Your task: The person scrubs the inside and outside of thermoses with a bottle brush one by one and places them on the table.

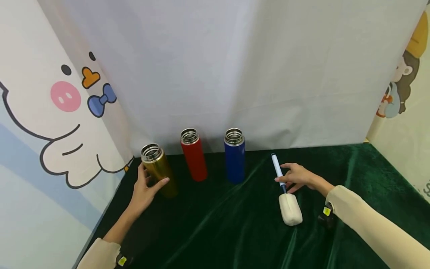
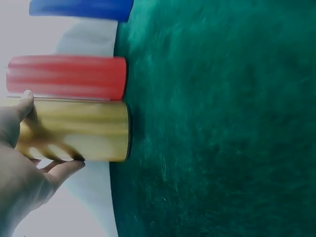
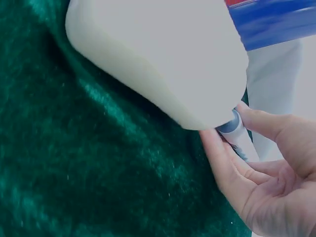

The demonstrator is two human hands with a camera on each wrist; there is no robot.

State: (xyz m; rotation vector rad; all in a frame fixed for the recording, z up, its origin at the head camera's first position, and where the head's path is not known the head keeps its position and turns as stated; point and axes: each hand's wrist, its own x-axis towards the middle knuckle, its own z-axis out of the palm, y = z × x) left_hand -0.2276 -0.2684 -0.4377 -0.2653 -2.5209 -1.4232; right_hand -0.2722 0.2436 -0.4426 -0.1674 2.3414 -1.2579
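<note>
Pale grey backdrop (image 1: 295, 67) behind creased, dark-green velvety worktop (image 1: 362, 183). Left wall (image 1: 37, 228): printed white cartoon bird (image 1: 40, 108), blue bow (image 1: 102, 100). Right wall (image 1: 399, 149): cream, printed brown-haired figure (image 1: 405, 84). Soft vertical shading across backdrop.

From here I've got a gold bottle (image 1: 161, 166), red bottle (image 1: 195, 157), blue bottle (image 1: 235, 158), cream sponge (image 1: 290, 210), pale handle (image 1: 277, 166) with navy ends, deep green cloth (image 1: 208, 228), cartoon-print side panel (image 1: 33, 104).

Wide gap btwn blue btl (image 1: 235, 161) & brush (image 1: 290, 209)
</note>
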